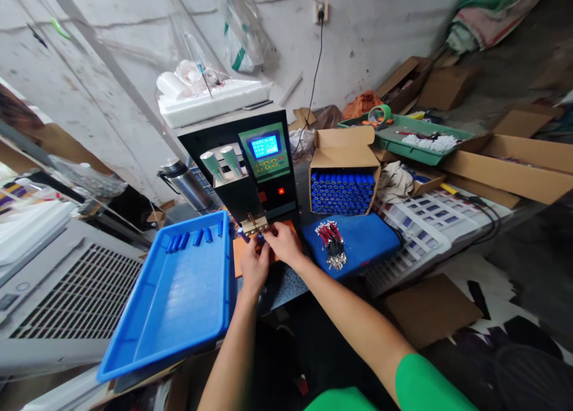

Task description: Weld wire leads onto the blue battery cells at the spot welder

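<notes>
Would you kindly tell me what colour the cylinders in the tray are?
The cylinders are dark blue, best seen in the head view.

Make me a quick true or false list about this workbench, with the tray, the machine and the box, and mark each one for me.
1. The left hand and right hand are close together at the front of the machine. True.
2. The machine's screen is dark. False: it is lit blue.
3. Several blue cylinders lie in the blue tray. True.
4. The bundle of red and black wires lies in the blue tray. False: it lies on the blue pad, in front of the box.
5. The cardboard box is closed. False: it is open, showing stacked blue cylinders inside.
</notes>
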Demonstrator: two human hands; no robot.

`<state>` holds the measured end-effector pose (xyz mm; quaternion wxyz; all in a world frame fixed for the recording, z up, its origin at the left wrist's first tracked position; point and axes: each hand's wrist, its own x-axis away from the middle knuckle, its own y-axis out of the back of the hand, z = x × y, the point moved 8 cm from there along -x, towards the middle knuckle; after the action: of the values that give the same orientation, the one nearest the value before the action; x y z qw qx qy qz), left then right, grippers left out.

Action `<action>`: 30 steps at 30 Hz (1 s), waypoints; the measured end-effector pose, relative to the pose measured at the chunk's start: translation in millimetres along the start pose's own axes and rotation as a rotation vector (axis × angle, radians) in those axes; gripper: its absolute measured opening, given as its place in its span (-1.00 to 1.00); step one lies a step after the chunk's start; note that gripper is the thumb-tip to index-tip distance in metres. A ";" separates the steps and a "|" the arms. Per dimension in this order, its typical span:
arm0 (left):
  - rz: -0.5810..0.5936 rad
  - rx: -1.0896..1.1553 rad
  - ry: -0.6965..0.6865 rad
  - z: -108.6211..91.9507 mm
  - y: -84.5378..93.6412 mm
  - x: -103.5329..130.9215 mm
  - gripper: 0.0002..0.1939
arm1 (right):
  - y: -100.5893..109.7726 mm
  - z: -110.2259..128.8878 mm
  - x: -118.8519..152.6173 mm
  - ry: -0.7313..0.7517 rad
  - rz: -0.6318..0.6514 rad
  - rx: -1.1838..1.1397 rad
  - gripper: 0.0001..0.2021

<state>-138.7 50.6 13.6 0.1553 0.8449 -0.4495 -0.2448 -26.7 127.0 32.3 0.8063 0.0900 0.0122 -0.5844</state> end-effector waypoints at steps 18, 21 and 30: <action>-0.022 0.037 -0.137 -17.4 1.8 20.2 -0.64 | 150.8 -49.0 3.8 0.002 -0.241 -0.215 -0.63; -0.037 -0.012 -0.233 -34.4 -5.4 22.4 -0.66 | 203.8 -76.1 2.3 0.010 -0.417 -0.134 -0.59; -0.080 0.039 -0.553 -123.7 -65.1 -16.6 -0.65 | 236.2 -106.6 8.6 0.088 -0.539 0.014 -0.67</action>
<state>-33.7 105.3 89.7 0.0009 0.7659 -0.4458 -0.4634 208.3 206.9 -42.7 0.6198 0.1144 0.0670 -0.7735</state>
